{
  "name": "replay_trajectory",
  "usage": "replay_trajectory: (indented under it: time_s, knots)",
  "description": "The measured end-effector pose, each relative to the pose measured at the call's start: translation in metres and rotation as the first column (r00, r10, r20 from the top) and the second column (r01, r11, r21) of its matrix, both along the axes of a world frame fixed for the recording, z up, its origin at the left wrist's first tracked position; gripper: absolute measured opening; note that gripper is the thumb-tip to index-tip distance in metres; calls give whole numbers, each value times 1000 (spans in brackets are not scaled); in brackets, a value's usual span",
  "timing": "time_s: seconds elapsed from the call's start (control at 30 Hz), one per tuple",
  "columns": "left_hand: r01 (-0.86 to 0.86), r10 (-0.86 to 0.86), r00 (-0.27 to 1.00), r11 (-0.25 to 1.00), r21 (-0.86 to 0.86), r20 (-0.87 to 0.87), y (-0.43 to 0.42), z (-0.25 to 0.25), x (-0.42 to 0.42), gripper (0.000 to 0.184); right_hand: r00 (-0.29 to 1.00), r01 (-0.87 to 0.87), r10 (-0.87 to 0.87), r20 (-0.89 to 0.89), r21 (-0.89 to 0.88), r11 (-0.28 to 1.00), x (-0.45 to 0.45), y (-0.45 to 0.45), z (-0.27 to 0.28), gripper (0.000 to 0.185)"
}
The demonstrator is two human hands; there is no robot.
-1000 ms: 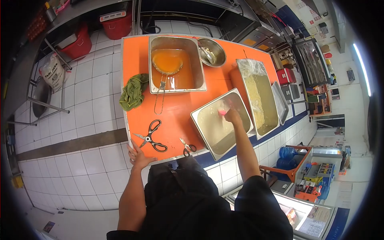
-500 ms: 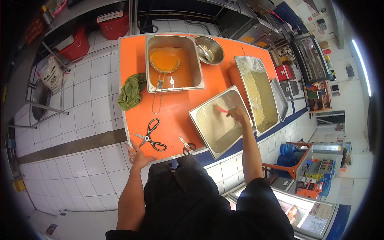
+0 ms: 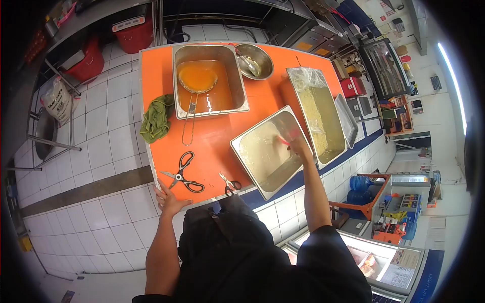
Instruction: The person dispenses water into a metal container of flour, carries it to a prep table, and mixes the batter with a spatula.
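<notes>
My right hand (image 3: 299, 146) is closed around a red-handled utensil (image 3: 284, 141) over a deep steel pan (image 3: 242, 156) of pale, cloudy liquid. The utensil's working end is hidden, so I cannot tell its kind. My left hand (image 3: 170, 200) rests at the near left corner of the orange table (image 3: 212, 136), thumb and fingers apart. Close to it lie large black-handled scissors (image 3: 183, 175), blades spread, and a smaller pair of scissors (image 3: 230, 185). Beside the pan on the right stands a long steel container (image 3: 317, 116) with yellowish bits and clear plastic inside.
Farther back, a steel pan (image 3: 245, 98) holds orange liquid and a wire-handled strainer (image 3: 196, 81). A steel bowl (image 3: 265, 58) with a utensil stands behind it. A green cloth (image 3: 156, 118) hangs at the left edge; a metal tray (image 3: 346, 121) is at the right.
My right hand and the red-handled utensil have shifted slightly within the pan. The whole view has moved a little; my left hand stays at the table corner.
</notes>
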State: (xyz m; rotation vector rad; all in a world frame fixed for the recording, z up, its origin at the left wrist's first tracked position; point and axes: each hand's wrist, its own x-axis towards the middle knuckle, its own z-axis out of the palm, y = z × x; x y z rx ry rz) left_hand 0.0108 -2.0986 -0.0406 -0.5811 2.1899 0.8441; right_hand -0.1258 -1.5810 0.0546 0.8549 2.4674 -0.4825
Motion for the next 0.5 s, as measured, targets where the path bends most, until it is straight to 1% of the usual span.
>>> replay_trajectory:
  time_s: [0.1, 0.17, 0.2, 0.27, 0.3, 0.33, 0.4, 0.47, 0.5]
  knots:
    - [1, -1, 999, 1000, 10, -43, 0, -4, 1, 161, 981, -103, 97, 166, 31, 994, 12, 4, -47, 14]
    - [7, -7, 999, 1000, 5, -41, 0, -2, 0, 161, 948, -176, 159, 277, 37, 984, 16, 2, -63, 16]
    - [5, -5, 999, 1000, 5, -42, 0, -3, -1, 161, 948, -177, 161, 276, 37, 983, 14, 3, -58, 16]
    - [4, -4, 1000, 1000, 8, -27, 0, -6, 1, 160, 987, -33, 40, 156, -52, 998, 10, 8, -29, 20]
    - [7, -6, 1000, 1000, 9, -23, -1, -8, 3, 160, 976, 84, -56, 210, -128, 988, 5, 9, -8, 23]
    - [5, -5, 999, 1000, 10, -42, -2, -10, 3, 160, 976, 89, -61, 211, -126, 988, 5, 22, -15, 23]
    - [8, -7, 998, 1000, 13, -64, 1, -8, 2, 160, 999, 19, -20, -41, -25, 1000, 6, 34, -21, 25]
    - [-5, 6, 999, 1000, 24, -45, 1, -1, 1, 160, 996, 31, -34, -77, -45, 999, 11, 26, -32, 26]
    - [-5, 6, 999, 1000, 21, -47, 1, 0, 1, 160, 995, 94, -95, 0, -115, 989, 13, 17, -39, 27]
